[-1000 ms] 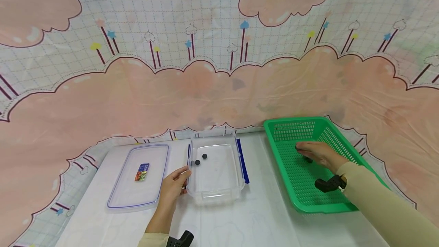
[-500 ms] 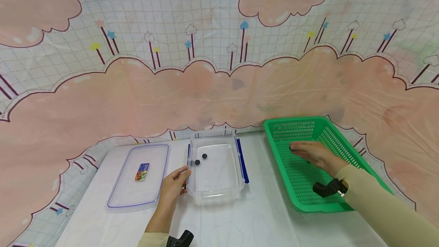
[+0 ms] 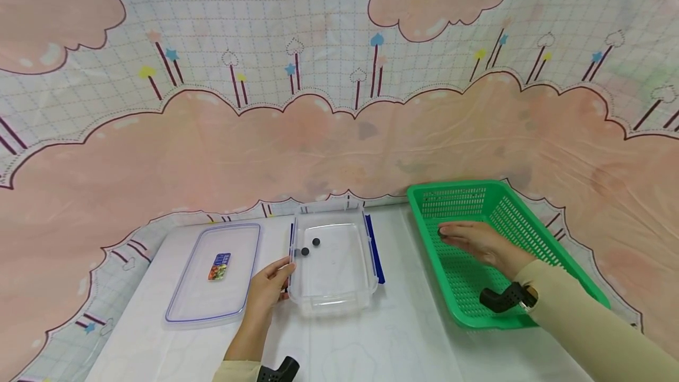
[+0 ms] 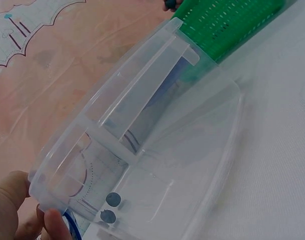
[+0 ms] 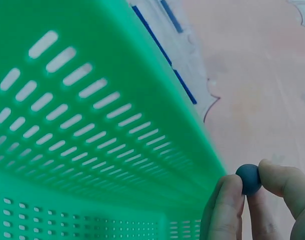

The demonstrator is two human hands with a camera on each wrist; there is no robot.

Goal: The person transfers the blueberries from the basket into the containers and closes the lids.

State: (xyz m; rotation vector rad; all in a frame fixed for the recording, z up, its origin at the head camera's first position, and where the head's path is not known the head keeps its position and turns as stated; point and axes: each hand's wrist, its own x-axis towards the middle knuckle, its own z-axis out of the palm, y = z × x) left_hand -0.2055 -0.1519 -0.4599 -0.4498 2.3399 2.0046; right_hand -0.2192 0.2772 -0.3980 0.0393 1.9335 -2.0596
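from here i'm pinching a dark ball (image 5: 249, 179) in the right hand (image 3: 483, 243) over the green basket (image 3: 460, 282); the left hand (image 3: 267, 289) is gripping the clear box (image 3: 334, 301), two dark balls (image 3: 316, 241) lying inside.

Left hand (image 3: 267, 285): is being held forward, its digits being closed in a grip.
Left wrist (image 3: 249, 335): is being left bare beyond a beige sleeve (image 3: 236, 371).
Right hand (image 3: 485, 243): is being held out flat-backed, its fingers being pointed leftward.
Right thumb (image 5: 287, 182): is being opposed to the fingertips (image 5: 230, 187) in a pinch.
Right forearm (image 3: 583, 308): is being slanted from the lower right, sleeved to the wrist.
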